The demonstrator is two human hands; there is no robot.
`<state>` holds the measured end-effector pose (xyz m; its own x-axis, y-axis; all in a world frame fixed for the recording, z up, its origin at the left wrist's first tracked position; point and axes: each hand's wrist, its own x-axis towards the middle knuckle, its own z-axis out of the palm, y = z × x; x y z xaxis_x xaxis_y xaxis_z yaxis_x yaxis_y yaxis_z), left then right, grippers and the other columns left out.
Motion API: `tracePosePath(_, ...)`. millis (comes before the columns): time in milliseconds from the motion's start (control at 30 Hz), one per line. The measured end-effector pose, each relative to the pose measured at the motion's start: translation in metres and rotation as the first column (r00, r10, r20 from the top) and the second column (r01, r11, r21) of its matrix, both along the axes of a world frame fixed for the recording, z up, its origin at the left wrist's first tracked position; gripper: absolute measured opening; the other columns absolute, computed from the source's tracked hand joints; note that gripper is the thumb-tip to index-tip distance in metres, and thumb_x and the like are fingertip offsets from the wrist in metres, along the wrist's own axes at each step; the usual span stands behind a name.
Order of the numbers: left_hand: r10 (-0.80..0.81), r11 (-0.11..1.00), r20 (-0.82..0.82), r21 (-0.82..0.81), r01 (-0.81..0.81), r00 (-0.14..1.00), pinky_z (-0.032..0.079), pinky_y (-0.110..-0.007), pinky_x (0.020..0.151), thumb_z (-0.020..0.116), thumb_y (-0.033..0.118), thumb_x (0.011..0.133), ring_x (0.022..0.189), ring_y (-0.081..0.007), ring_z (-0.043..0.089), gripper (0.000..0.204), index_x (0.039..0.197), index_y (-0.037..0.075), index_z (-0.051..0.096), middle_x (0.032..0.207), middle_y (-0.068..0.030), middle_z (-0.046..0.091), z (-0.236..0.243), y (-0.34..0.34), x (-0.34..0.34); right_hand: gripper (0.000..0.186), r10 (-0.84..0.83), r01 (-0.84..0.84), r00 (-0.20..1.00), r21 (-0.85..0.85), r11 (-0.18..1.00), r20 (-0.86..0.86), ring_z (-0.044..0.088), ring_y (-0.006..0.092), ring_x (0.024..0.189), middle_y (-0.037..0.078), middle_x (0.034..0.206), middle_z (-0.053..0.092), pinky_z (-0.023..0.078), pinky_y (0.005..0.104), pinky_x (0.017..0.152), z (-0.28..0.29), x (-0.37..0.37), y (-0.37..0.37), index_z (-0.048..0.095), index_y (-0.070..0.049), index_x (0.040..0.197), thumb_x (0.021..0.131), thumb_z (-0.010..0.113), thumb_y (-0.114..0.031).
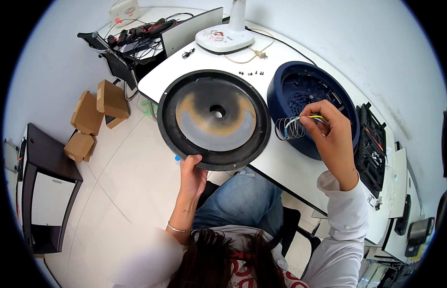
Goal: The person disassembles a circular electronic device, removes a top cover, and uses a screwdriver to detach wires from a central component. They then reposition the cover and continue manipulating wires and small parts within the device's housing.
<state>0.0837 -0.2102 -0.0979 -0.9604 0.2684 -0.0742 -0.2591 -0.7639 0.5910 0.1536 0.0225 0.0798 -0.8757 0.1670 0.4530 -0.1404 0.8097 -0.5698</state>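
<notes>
My left hand [192,178] grips the near rim of a large round black cover [168,122], thumb on top, tilted over the table's left edge. Set in the cover is a grey metal disc [216,139] with brownish scorch-like marks and a central hole. My right hand [333,137] is closed, pinching a coil spring [291,128] with white and yellow wires [317,117] at its end. The spring hangs over the near left side of a round dark blue housing [277,89]. Parts show inside the housing, but my right hand hides some of it.
Several small dark screws [251,73] lie behind the cover on the white table [173,65]. A white appliance base [223,39] and a plug [260,54] sit farther back. An unfolded black tool case [372,149] lies right of the housing. Cardboard boxes [86,117] stand on the floor.
</notes>
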Motion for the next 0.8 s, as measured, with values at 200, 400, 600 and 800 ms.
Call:
tracePosePath(200, 0.045, 0.935, -0.039, -0.351, -0.055, 0.998, 0.049, -0.039, 0.084, 0.049, 0.017, 0.084, 0.105, -0.0215, 0.055, 0.045, 0.126, 0.003, 0.039, 0.118, -0.0094, 0.053, 0.011, -0.003, -0.005, 0.006, 0.024, -0.023, 0.999, -0.015, 1.0, 0.041, 0.045, 0.0096, 0.058, 0.002, 0.075, 0.055, 0.032, 0.0217, 0.049, -0.006, 0.0, -0.007, 0.06, -0.003, 0.084, 0.08, 0.064, -0.004)
tracePosePath(400, 0.063, 0.916, -0.043, -0.394, -0.075, 0.997, 0.048, -0.036, 0.082, 0.05, 0.021, 0.086, 0.101, -0.0178, 0.055, 0.046, 0.127, 0.004, 0.037, 0.117, -0.0082, 0.052, -0.004, 0.001, -0.008, 0.006, 0.049, -0.049, 0.998, -0.011, 0.999, 0.028, 0.047, 0.0097, 0.059, 0.003, 0.076, 0.056, 0.033, 0.0207, 0.049, -0.011, 0.001, -0.011, 0.06, -0.003, 0.084, 0.08, 0.064, -0.004)
tracePosePath(600, 0.102, 0.883, -0.048, -0.456, -0.112, 0.994, 0.041, -0.037, 0.092, 0.051, 0.03, 0.09, 0.113, -0.0187, 0.047, 0.053, 0.133, 0.005, 0.032, 0.127, -0.0096, 0.045, -0.01, 0.001, -0.007, 0.006, 0.037, -0.035, 0.999, -0.102, 0.994, 0.018, 0.046, 0.0091, 0.06, 0.003, 0.077, 0.056, 0.034, 0.0202, 0.049, -0.017, 0.0, -0.015, 0.06, -0.003, 0.085, 0.08, 0.064, -0.003)
tracePosePath(800, 0.341, 0.831, -0.267, -0.363, -0.422, 0.901, 0.024, -0.037, 0.106, 0.052, 0.027, 0.09, 0.129, -0.0219, 0.029, 0.062, 0.139, 0.008, 0.02, 0.138, -0.0102, 0.031, -0.012, 0.004, -0.009, 0.006, 0.023, -0.02, 1.0, -0.136, 0.99, 0.019, 0.046, 0.0077, 0.06, 0.002, 0.078, 0.056, 0.034, 0.0198, 0.049, -0.022, 0.0, -0.015, 0.06, -0.003, 0.085, 0.081, 0.064, -0.002)
